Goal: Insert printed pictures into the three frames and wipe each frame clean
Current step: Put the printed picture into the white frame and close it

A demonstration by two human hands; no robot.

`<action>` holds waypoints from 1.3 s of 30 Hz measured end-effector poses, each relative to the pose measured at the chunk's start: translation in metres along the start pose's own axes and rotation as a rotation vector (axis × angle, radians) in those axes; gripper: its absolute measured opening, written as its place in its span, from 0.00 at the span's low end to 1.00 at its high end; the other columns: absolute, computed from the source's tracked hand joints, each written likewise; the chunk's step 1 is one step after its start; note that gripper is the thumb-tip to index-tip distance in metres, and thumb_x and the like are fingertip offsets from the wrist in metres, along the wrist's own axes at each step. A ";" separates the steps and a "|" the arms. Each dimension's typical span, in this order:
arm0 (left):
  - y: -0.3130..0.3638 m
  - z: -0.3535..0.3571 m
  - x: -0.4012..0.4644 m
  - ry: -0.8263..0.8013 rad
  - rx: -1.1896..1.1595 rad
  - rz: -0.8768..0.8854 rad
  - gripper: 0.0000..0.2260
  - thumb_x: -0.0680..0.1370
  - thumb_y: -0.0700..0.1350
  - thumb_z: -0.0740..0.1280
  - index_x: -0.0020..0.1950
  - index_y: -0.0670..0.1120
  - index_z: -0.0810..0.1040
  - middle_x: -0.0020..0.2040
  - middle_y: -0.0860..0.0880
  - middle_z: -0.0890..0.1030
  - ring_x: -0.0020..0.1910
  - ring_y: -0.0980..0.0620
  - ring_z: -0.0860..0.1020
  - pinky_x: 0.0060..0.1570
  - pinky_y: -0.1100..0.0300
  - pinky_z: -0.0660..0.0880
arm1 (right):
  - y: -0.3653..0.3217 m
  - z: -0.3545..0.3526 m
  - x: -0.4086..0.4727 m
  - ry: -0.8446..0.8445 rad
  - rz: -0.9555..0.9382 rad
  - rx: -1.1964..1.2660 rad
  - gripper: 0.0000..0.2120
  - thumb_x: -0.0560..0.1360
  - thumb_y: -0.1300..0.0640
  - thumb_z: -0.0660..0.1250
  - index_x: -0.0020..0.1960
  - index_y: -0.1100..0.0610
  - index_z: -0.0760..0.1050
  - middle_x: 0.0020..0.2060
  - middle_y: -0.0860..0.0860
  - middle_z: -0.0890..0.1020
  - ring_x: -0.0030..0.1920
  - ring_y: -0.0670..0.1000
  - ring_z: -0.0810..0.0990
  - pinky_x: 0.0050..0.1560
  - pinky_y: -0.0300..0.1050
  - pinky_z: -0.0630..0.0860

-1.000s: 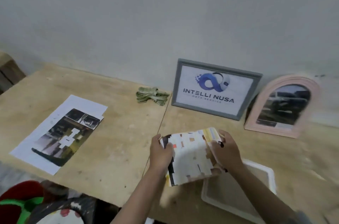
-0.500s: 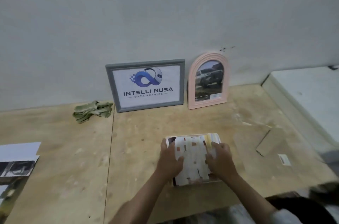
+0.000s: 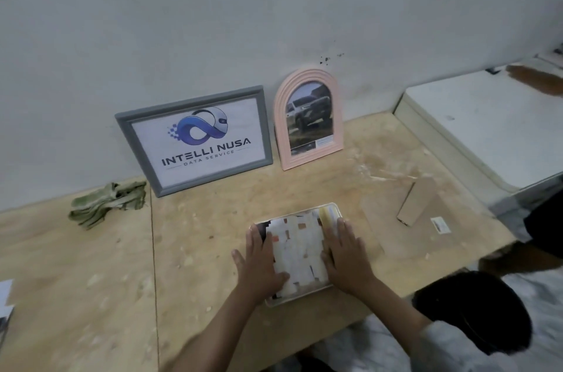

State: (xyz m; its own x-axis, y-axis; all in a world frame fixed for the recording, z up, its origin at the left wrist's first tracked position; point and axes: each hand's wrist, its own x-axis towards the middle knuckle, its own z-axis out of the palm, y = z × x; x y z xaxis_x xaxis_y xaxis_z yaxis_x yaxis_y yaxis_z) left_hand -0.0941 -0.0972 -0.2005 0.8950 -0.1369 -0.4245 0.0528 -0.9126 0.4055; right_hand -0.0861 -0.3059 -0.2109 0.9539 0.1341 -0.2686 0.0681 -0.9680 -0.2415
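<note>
Two frames (image 3: 195, 140) stand filled; both hands (image 3: 263, 262) press flat fingers (image 3: 342, 230) on the third print (image 3: 300, 249) (gripping nothing) — wiping apparently remains.

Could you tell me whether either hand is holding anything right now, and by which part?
Nothing is gripped: the left hand and right hand press flat on the printed picture, near its side edges, in the white frame.
</note>
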 end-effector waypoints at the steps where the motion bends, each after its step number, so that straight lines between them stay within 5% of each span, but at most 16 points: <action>1: 0.000 0.002 0.001 0.008 -0.029 0.004 0.43 0.74 0.58 0.65 0.78 0.49 0.41 0.76 0.46 0.31 0.74 0.45 0.30 0.70 0.34 0.38 | 0.002 0.001 -0.001 0.003 0.000 0.024 0.36 0.73 0.42 0.39 0.77 0.56 0.45 0.76 0.60 0.48 0.76 0.61 0.44 0.71 0.63 0.50; 8: 0.045 0.010 0.001 0.307 -0.259 -0.030 0.29 0.78 0.54 0.60 0.75 0.46 0.59 0.78 0.44 0.53 0.78 0.46 0.47 0.73 0.43 0.44 | 0.034 -0.023 0.003 0.140 -0.006 0.176 0.27 0.76 0.47 0.52 0.70 0.61 0.64 0.67 0.64 0.70 0.67 0.64 0.69 0.64 0.62 0.67; 12: 0.115 0.016 0.012 0.283 -0.483 0.013 0.25 0.79 0.47 0.62 0.75 0.44 0.61 0.75 0.46 0.62 0.75 0.49 0.59 0.75 0.55 0.51 | 0.094 -0.052 0.011 0.203 0.060 0.157 0.24 0.73 0.50 0.53 0.64 0.60 0.68 0.61 0.64 0.73 0.60 0.65 0.73 0.58 0.59 0.71; 16: 0.187 0.019 0.023 0.325 -0.590 0.014 0.16 0.77 0.45 0.65 0.62 0.41 0.74 0.48 0.58 0.72 0.45 0.65 0.70 0.44 0.78 0.65 | 0.162 -0.087 0.012 0.329 0.195 0.204 0.12 0.71 0.57 0.62 0.54 0.59 0.72 0.50 0.58 0.75 0.48 0.60 0.74 0.49 0.53 0.73; 18: 0.215 0.027 0.032 0.297 -0.607 -0.020 0.09 0.77 0.43 0.65 0.56 0.44 0.74 0.41 0.60 0.69 0.38 0.65 0.69 0.39 0.77 0.67 | 0.195 -0.099 0.014 0.326 0.266 0.203 0.09 0.72 0.56 0.63 0.51 0.57 0.70 0.49 0.56 0.74 0.48 0.58 0.73 0.49 0.51 0.72; 23: 0.257 0.052 0.063 0.187 -0.460 -0.199 0.11 0.75 0.45 0.65 0.53 0.41 0.71 0.53 0.43 0.74 0.48 0.44 0.74 0.43 0.55 0.72 | 0.252 -0.106 0.017 0.187 0.356 0.221 0.17 0.75 0.50 0.62 0.61 0.58 0.68 0.56 0.58 0.73 0.53 0.56 0.72 0.52 0.49 0.70; 30: 0.274 0.058 0.083 0.273 -0.675 -0.359 0.13 0.72 0.48 0.70 0.48 0.44 0.70 0.51 0.44 0.75 0.47 0.46 0.74 0.44 0.60 0.68 | 0.254 -0.108 0.025 0.172 0.371 0.361 0.20 0.76 0.49 0.63 0.62 0.61 0.68 0.58 0.59 0.72 0.58 0.57 0.70 0.54 0.48 0.69; 35: 0.276 0.054 0.091 0.334 -0.911 -0.501 0.12 0.72 0.44 0.70 0.36 0.44 0.68 0.39 0.43 0.74 0.28 0.51 0.70 0.19 0.67 0.64 | 0.257 -0.119 0.032 0.163 0.497 0.569 0.25 0.76 0.48 0.65 0.66 0.63 0.67 0.63 0.59 0.68 0.60 0.58 0.71 0.56 0.48 0.70; 39: 0.275 0.041 0.080 0.354 -0.841 -0.516 0.12 0.64 0.50 0.67 0.41 0.43 0.72 0.50 0.43 0.73 0.35 0.50 0.72 0.29 0.63 0.68 | 0.242 -0.125 0.029 0.128 0.461 0.648 0.26 0.77 0.49 0.65 0.68 0.62 0.64 0.64 0.58 0.63 0.50 0.52 0.68 0.49 0.43 0.67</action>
State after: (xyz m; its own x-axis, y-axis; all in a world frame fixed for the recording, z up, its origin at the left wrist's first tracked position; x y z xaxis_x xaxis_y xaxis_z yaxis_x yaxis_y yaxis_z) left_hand -0.0257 -0.3748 -0.1563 0.7473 0.4377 -0.5000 0.6346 -0.2470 0.7323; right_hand -0.0054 -0.5625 -0.1599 0.8737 -0.3121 -0.3732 -0.4859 -0.5991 -0.6364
